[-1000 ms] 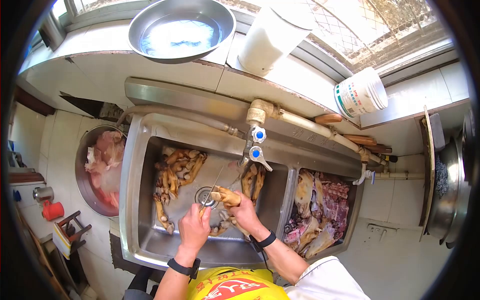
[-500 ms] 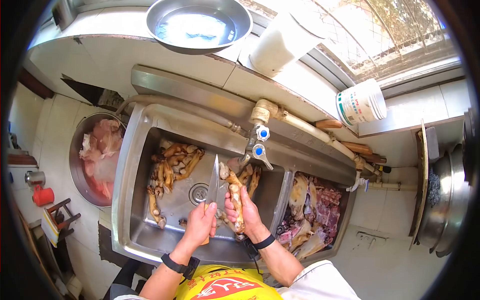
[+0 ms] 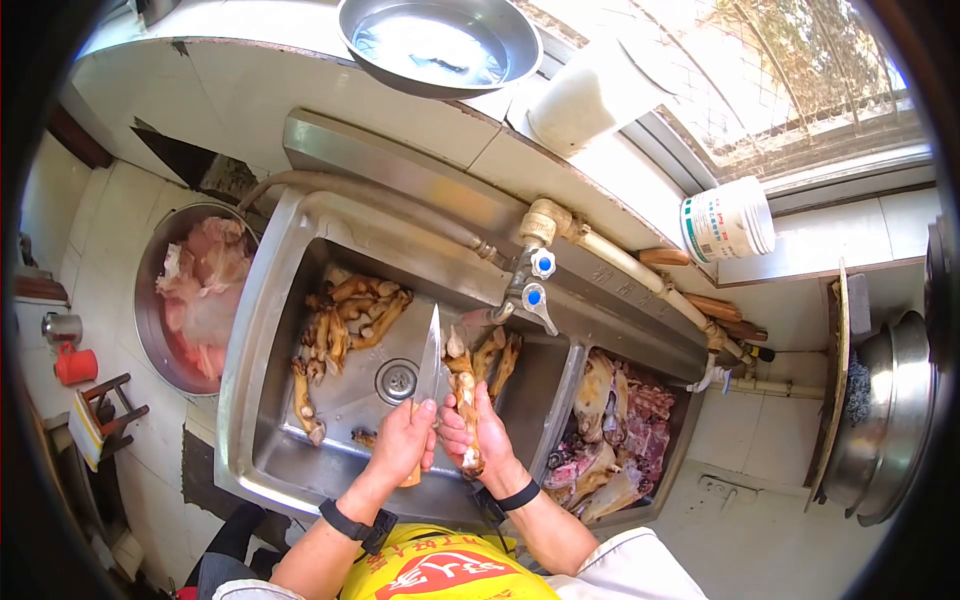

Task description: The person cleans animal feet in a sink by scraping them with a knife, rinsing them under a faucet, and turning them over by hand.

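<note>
My left hand (image 3: 404, 442) is closed round the wooden handle of a knife (image 3: 431, 350), its blade pointing up and away over the sink. Beside it, my right hand (image 3: 486, 436) grips a browned trotter (image 3: 464, 384) held lengthwise, with pale bone or sinew along its upper side. The knife's blade lies just left of the trotter. Both hands are above the left basin of a steel sink (image 3: 290, 455). More trotters (image 3: 345, 318) are heaped at the basin's far left, near the drain (image 3: 397, 381), and others (image 3: 507, 365) lean behind my right hand.
The right basin holds raw meat pieces (image 3: 620, 430). A tap (image 3: 535, 290) projects over the divider's far end. On the floor at left stands a pot of pale meat in pink water (image 3: 205, 290). A metal bowl (image 3: 440, 45) and white buckets (image 3: 728, 220) line the ledge.
My view has turned a little, so the sink and ledge sit differently in the frame. The knife and trotter stay in my hands, side by side; the trotter is tipped slightly differently.
</note>
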`<state>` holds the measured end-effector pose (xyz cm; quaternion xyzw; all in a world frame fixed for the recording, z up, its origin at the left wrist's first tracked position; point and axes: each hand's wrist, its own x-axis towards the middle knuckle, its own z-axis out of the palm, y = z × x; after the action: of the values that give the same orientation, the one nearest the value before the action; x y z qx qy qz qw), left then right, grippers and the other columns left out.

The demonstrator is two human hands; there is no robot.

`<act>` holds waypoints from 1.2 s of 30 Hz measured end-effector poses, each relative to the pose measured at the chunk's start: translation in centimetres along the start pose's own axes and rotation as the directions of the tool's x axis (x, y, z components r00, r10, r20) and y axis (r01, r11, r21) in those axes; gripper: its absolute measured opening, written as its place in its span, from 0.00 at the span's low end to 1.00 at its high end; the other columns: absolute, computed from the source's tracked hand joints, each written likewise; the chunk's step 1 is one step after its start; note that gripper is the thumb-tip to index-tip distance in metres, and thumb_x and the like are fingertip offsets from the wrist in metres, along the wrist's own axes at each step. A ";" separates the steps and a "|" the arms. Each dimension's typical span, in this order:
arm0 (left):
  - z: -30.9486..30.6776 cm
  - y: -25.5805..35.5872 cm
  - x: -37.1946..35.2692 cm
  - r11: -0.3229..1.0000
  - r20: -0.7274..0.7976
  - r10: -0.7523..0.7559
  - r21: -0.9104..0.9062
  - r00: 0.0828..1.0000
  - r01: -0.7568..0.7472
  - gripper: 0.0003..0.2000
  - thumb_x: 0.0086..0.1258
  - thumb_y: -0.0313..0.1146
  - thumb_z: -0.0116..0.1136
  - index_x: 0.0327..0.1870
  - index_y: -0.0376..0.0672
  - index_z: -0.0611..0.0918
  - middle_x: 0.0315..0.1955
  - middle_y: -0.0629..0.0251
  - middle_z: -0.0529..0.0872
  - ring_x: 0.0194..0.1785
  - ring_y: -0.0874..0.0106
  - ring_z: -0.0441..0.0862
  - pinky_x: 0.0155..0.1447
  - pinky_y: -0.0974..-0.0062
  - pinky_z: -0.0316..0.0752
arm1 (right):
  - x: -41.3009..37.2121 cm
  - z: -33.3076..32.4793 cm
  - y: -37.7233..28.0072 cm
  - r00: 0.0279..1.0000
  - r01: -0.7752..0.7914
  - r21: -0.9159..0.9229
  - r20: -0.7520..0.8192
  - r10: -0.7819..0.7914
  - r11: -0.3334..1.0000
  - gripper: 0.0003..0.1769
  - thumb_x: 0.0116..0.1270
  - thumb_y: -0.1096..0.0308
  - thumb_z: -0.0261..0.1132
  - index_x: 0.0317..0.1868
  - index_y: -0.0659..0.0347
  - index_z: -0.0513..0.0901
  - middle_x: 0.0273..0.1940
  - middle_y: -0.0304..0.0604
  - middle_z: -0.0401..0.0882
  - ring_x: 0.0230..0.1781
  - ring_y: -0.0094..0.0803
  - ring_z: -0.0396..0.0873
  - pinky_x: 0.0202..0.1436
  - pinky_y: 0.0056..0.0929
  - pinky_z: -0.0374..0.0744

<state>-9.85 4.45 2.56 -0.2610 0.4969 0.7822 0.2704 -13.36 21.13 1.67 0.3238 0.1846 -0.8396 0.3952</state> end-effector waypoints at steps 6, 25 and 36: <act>-0.2 -1.0 0.3 0.996 0.030 0.005 -0.084 1.000 -0.002 0.20 0.88 0.46 0.46 0.46 0.35 0.80 0.20 0.68 0.79 0.15 0.77 0.75 0.18 0.76 0.72 | 0.0 1.0 0.8 0.995 0.006 -0.177 -0.098 -0.024 0.984 0.34 0.83 0.31 0.42 0.48 0.57 0.73 0.26 0.34 0.69 0.18 0.20 0.64 0.20 0.22 0.69; 0.3 -6.1 3.2 0.737 -0.087 0.233 0.665 0.969 -0.117 0.20 0.84 0.45 0.53 0.46 0.31 0.78 0.28 0.47 0.90 0.28 0.54 0.90 0.30 0.55 0.83 | -2.4 1.3 1.2 0.941 -0.134 -0.278 -0.337 0.034 0.951 0.32 0.82 0.31 0.46 0.41 0.54 0.72 0.25 0.29 0.66 0.18 0.16 0.62 0.19 0.19 0.67; -6.0 -1.0 4.4 0.184 -0.158 0.350 0.978 0.923 0.098 0.18 0.81 0.45 0.57 0.47 0.35 0.77 0.30 0.46 0.89 0.34 0.45 0.89 0.40 0.48 0.83 | -2.9 -0.8 -0.3 0.972 -0.072 -0.148 -0.232 0.036 0.986 0.30 0.81 0.33 0.51 0.42 0.56 0.72 0.24 0.30 0.64 0.16 0.15 0.60 0.15 0.18 0.63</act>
<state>-11.45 0.01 -3.31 -0.1205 0.9372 0.2476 0.2142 -11.86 23.35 3.09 0.3914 0.2847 -0.7688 0.4181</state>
